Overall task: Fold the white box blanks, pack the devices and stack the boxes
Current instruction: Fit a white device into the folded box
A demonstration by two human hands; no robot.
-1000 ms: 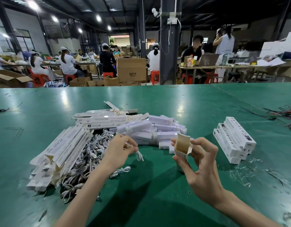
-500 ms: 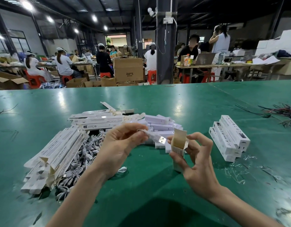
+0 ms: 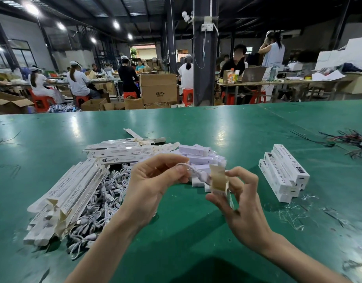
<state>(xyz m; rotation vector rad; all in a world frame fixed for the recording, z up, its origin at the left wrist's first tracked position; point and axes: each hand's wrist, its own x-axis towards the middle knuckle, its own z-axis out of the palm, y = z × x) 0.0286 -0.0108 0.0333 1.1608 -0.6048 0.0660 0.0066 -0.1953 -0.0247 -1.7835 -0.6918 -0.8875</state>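
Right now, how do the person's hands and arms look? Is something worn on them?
The left hand and right hand are bare: no gloves, rings or watch visible. The left forearm and right forearm are bare too, no sleeve in view.

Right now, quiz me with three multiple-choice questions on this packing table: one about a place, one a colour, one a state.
1. The stack of closed boxes lies: A. on the right of the table. B. on its left. C. on the floor.
2. The table is: A. grey. B. green. C. brown.
3. The box in the right hand is: A. taped shut. B. flattened. C. open at the top.

Answers: 1 A, it sits on the table's right side. 2 B, its top is green. 3 C, its flap stands up while the left hand pinches a cable at its mouth.
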